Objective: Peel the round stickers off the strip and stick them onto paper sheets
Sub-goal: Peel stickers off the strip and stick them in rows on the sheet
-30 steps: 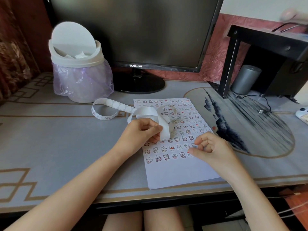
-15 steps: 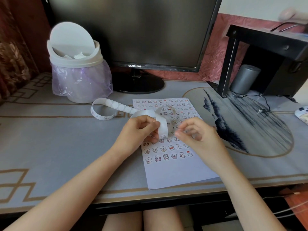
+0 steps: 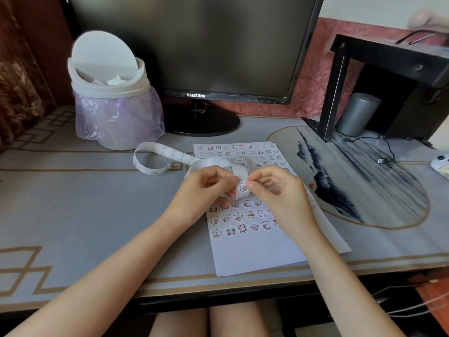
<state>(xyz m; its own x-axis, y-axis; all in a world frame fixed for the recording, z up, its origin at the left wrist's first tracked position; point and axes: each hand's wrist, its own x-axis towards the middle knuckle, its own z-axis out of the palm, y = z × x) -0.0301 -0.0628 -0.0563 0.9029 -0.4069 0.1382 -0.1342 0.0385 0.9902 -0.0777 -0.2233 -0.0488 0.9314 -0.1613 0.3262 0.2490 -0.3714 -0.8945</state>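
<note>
Left hand (image 3: 209, 188) grips the strip (image 3: 170, 152); right hand (image 3: 279, 194) pinches a sticker (image 3: 242, 187). Paper sheet (image 3: 257, 254) looks mostly covered, near end bare.

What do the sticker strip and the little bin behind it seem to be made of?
The sticker strip: thin white paper backing, probably slick-coated; it curls in loose loops. The bin: matte off-white plastic, judging by its moulded rim and swing lid. Its liner bag: thin translucent purple film, wrinkled.
</note>
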